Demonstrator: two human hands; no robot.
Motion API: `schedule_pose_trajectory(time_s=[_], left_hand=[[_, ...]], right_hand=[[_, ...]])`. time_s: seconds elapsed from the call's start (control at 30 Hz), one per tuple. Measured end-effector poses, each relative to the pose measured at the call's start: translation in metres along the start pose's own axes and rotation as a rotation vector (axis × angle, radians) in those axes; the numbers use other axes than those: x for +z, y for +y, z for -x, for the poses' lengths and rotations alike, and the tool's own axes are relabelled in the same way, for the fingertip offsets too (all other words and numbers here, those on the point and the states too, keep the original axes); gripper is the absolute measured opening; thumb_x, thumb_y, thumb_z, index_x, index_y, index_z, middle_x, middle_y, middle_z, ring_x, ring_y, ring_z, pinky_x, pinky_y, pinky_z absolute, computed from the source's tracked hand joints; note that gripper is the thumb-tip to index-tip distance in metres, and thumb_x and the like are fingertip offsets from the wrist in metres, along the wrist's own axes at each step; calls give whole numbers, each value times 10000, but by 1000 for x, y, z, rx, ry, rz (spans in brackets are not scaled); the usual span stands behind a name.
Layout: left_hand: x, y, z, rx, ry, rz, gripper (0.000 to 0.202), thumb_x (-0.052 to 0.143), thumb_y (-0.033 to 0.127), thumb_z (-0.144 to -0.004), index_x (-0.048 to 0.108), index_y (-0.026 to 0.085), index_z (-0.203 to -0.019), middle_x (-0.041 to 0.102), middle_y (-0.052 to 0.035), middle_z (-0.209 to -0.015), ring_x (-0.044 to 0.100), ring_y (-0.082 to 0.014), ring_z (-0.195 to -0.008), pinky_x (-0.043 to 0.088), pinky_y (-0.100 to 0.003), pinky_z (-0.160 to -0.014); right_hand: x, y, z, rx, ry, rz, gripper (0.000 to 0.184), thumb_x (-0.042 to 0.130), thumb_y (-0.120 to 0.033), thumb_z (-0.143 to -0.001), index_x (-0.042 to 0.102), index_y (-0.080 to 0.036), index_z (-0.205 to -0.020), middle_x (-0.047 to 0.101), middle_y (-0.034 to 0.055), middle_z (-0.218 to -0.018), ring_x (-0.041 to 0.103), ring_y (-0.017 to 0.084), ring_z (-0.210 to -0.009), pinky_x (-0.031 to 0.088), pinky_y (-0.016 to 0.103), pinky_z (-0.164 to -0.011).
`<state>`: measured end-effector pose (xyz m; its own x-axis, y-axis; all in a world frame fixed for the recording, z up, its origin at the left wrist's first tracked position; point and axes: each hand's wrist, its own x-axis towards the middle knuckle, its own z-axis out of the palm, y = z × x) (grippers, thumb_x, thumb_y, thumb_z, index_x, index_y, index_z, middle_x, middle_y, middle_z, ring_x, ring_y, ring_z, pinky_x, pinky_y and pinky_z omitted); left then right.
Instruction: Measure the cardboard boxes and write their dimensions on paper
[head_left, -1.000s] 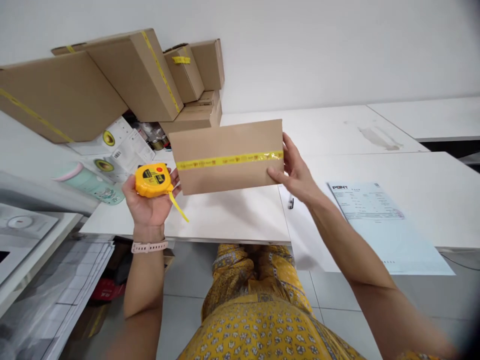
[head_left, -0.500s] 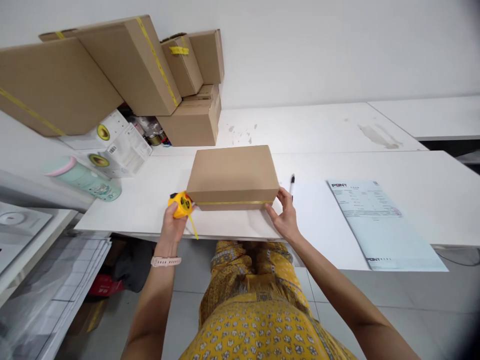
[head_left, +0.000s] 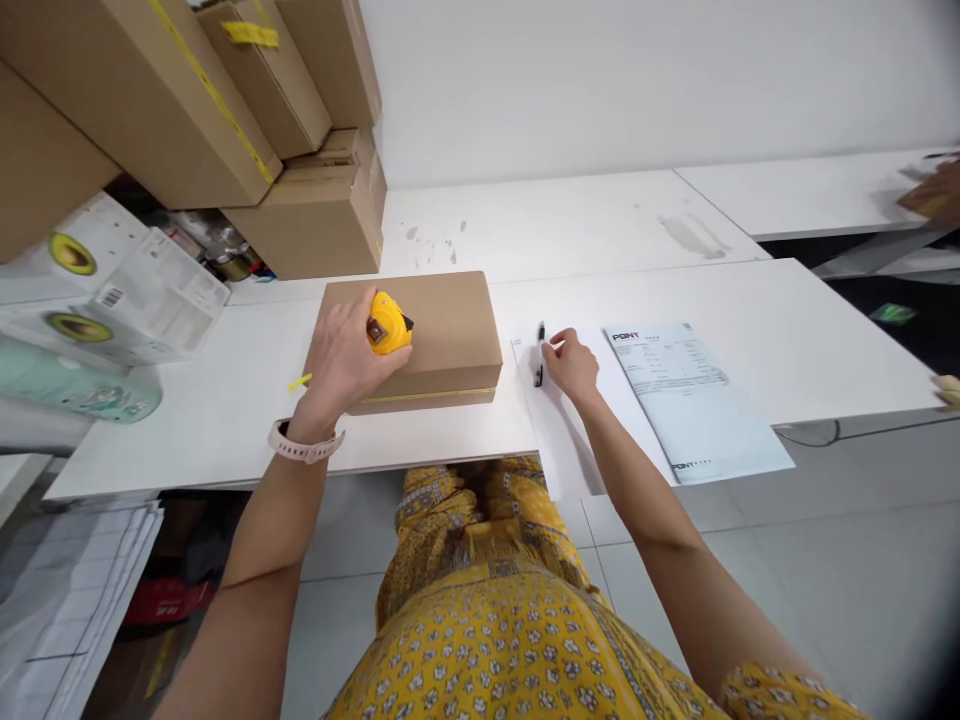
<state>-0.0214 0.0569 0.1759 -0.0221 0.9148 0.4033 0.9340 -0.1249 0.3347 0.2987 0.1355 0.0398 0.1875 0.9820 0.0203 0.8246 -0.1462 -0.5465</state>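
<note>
My left hand [head_left: 349,345] grips a yellow tape measure [head_left: 390,323] with black parts, held over the left part of a closed brown cardboard box [head_left: 446,320]. A short end of yellow tape [head_left: 299,382] sticks out to the left of that hand. Beside the box, a black-and-white pen [head_left: 540,355] lies on a white sheet of paper [head_left: 559,430]. My right hand [head_left: 574,365] is just right of the pen, fingers bent, with thumb and forefinger slightly apart at its edge. Whether the fingertips touch the pen is unclear.
A printed pale blue document [head_left: 694,400] lies on the right of the white table [head_left: 765,330]. Stacked cartons [head_left: 322,215], white avocado-print boxes [head_left: 112,270] and a mint bottle [head_left: 82,385] stand at left. Part of another person's hand [head_left: 937,190] shows at far right.
My left hand has lifted the tape measure from the box's left front corner to above its top. My right hand has left the box and moved right to the pen. The view has shifted right.
</note>
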Motion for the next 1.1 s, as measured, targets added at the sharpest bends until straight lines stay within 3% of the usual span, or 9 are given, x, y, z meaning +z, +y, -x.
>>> schedule_pose_trajectory(time_s=[0.23, 0.33, 0.43, 0.57, 0.67, 0.77, 0.87, 0.93, 1.1], left_hand=[[28, -11, -11, -9, 36, -84, 745, 727, 422, -783, 483, 102, -1410, 656, -161, -1198, 589, -366, -1147, 477, -535, -984], [28, -6, -3, 121, 279, -103, 803, 714, 443, -806, 408, 51, -1437, 551, -224, -1392, 494, -382, -1310, 400, -601, -1079], [41, 18, 24, 445, 538, -14, 575, 646, 287, -866, 461, 128, -1387, 587, -159, -1368, 509, -310, -1325, 410, -571, -1107], [101, 66, 68, 886, 80, 292, 392, 484, 130, -929, 536, 157, -1316, 717, -87, -1173, 630, -218, -1208, 505, -427, -1075], [158, 93, 78, 742, -253, 153, 413, 464, 156, -956, 527, 71, -1355, 570, -180, -1444, 459, -292, -1417, 403, -464, -1174], [195, 106, 68, 525, -427, 55, 578, 537, 232, -938, 421, -25, -1443, 350, -269, -1585, 238, -376, -1518, 265, -520, -1234], [206, 108, 51, 449, -508, 30, 687, 566, 334, -940, 356, -35, -1480, 221, -288, -1628, 116, -409, -1533, 166, -562, -1246], [206, 107, 42, 445, -547, 29, 724, 580, 412, -934, 360, -21, -1471, 178, -297, -1636, 62, -410, -1538, 116, -584, -1245], [204, 99, 27, 443, -620, 75, 781, 661, 592, -843, 453, 61, -1377, 179, -291, -1640, 3, -391, -1546, 86, -597, -1243]], right_hand=[[15, -13, -20, -168, -175, 228, 357, 514, -200, -896, 644, -185, -1229, 737, 164, -1043, 681, 327, -961, 481, 431, -827], [7, -5, -23, -226, -205, -82, 355, 469, -148, -881, 701, -175, -1148, 753, 121, -959, 698, 282, -942, 504, 421, -864], [-14, 4, -21, -351, -207, -606, 350, 470, -212, -894, 675, -193, -1177, 753, 74, -1024, 695, 223, -1017, 516, 392, -927], [-38, 2, -19, -425, -53, -882, 273, 664, -309, -842, 643, -235, -1104, 735, 29, -977, 688, 188, -987, 517, 364, -929], [-34, -8, -24, -327, 131, -918, 284, 774, -433, -782, 580, -238, -857, 638, -32, -713, 630, 142, -696, 526, 313, -759], [-15, -17, -36, -159, 146, -1004, 425, 629, -646, -852, 518, -243, -776, 517, -54, -548, 555, 137, -563, 507, 305, -662], [9, -20, -51, -69, -96, -1172, 560, 480, -768, -866, 612, -231, -956, 672, 25, -706, 667, 185, -740, 537, 347, -760], [21, -19, -58, -51, -220, -1226, 582, 599, -743, -804, 650, -219, -1053, 736, 72, -899, 691, 210, -899, 532, 360, -847], [37, -10, -59, -29, -126, -1012, 415, 722, -609, -747, 633, -204, -776, 661, 6, -725, 603, 163, -720, 485, 302, -709]])
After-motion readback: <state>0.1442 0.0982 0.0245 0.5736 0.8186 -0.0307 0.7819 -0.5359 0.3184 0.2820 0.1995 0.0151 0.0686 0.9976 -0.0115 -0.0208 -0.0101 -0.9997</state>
